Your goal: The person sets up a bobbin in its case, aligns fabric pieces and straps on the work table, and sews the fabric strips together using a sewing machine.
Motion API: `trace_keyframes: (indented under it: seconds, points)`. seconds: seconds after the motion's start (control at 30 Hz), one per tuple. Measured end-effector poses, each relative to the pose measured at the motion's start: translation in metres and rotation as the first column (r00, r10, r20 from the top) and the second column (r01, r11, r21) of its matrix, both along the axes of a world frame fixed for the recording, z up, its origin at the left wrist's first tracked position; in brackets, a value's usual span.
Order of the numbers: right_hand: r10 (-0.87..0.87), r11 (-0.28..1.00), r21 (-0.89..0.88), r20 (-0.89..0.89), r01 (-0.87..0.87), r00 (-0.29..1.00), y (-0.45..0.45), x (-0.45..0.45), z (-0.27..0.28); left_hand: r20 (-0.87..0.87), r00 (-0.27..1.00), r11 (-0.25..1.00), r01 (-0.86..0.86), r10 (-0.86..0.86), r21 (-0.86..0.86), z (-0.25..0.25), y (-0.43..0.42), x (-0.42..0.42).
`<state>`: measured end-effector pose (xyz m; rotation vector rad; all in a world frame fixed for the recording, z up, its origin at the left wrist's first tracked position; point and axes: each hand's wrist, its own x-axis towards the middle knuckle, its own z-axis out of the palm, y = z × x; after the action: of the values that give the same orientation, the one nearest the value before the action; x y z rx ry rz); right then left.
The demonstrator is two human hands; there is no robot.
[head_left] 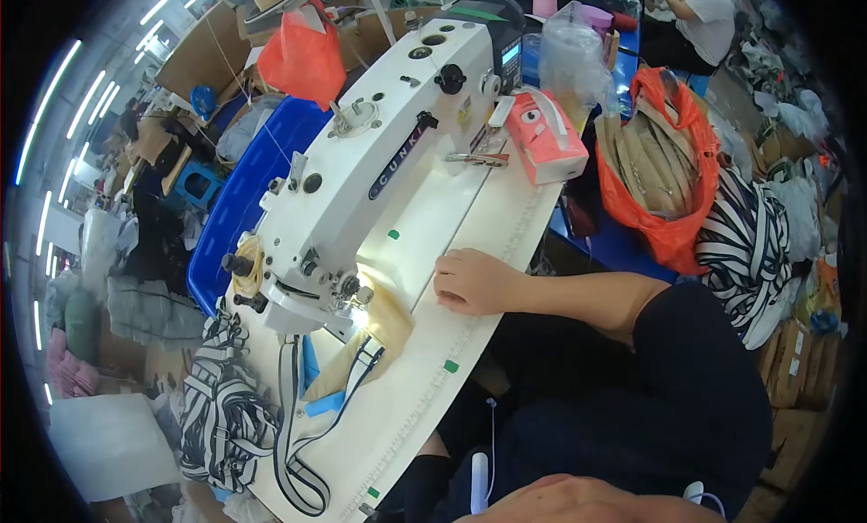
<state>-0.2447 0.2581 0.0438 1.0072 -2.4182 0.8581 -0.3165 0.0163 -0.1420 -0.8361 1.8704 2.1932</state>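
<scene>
My right hand (471, 281) rests on the white bed of the sewing machine (397, 116), near its front edge. Its fingers are loosely curled in and nothing shows in them. To its left, a piece of beige fabric (390, 320) lies under the lit needle area, apart from the hand. A black-and-white striped strap (361, 365) crosses the fabric and loops down over the table. Blue pieces (325, 403) lie beside it. Only a patch of skin shows below the table's front edge, and my left hand itself is hidden.
A pink tissue box (546, 139) and small scissors (477, 160) sit by the machine's pillar. An orange bag of beige pieces (655, 153) stands at right. A heap of striped webbing (221, 415) hangs at the table's left end. Behind the machine is a blue bin (244, 198). Another person sits far right.
</scene>
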Motion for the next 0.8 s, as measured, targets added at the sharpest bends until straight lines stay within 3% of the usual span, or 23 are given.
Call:
trace_keyframes:
  seconds: [0.17,0.27,0.37,0.43,0.47,0.5,0.57,0.63,0.67,0.7,0.73,0.77,0.8]
  points:
    - [0.007,0.999,-0.050,0.016,-0.006,1.000,0.003,0.001,-0.003,0.028,0.994,0.978,0.105,-0.102,-0.179,-0.005,-0.025,0.065]
    - [0.001,0.998,-0.059,0.034,0.001,0.999,0.003,-0.001,-0.003,0.132,0.931,0.880,0.366,-0.341,-0.304,-0.010,-0.041,0.135]
    - [0.012,0.998,-0.060,0.047,-0.009,0.999,0.000,-0.004,-0.005,0.221,0.668,0.623,0.743,-0.710,-0.244,0.014,-0.045,0.215]
    - [0.027,0.998,-0.056,0.003,-0.026,1.000,-0.001,-0.007,-0.010,0.059,0.483,0.480,0.875,-0.873,-0.059,0.066,-0.037,0.251]
    - [0.037,0.998,-0.059,0.013,-0.036,0.999,-0.002,-0.006,-0.007,-0.060,0.453,0.448,0.891,-0.890,0.073,0.105,-0.034,0.259]
    - [0.032,0.998,-0.049,0.013,-0.031,0.999,-0.003,-0.006,-0.009,-0.215,0.350,0.371,0.926,-0.912,-0.069,0.142,-0.033,0.261]
    - [0.034,0.998,-0.051,0.038,-0.032,0.999,-0.006,-0.003,0.004,-0.365,0.345,0.392,0.918,-0.865,-0.062,0.208,-0.040,0.255]
    - [0.040,0.999,-0.037,0.038,-0.039,0.998,-0.008,0.001,0.005,-0.382,0.451,0.562,0.786,-0.807,-0.258,0.233,-0.050,0.247]
    - [0.047,0.998,-0.041,0.025,-0.045,0.999,-0.009,0.001,0.006,-0.317,0.529,0.614,0.626,-0.787,-0.480,0.248,-0.047,0.237]
    - [0.044,0.998,-0.044,0.012,-0.043,0.999,-0.008,0.001,0.007,-0.264,0.606,0.592,0.438,-0.750,-0.677,0.258,-0.044,0.223]
    - [0.053,0.998,0.023,-0.006,-0.053,0.999,-0.005,0.000,0.004,-0.294,0.592,0.522,0.259,-0.751,-0.813,0.255,-0.043,0.205]
    - [0.113,0.993,0.035,-0.053,-0.111,0.992,-0.008,0.000,0.004,-0.315,0.572,0.425,0.066,-0.758,-0.903,0.250,-0.043,0.187]
    - [0.169,0.985,0.047,-0.097,-0.165,0.981,-0.011,0.000,0.004,-0.297,0.569,0.366,0.006,-0.767,-0.931,0.243,-0.044,0.172]
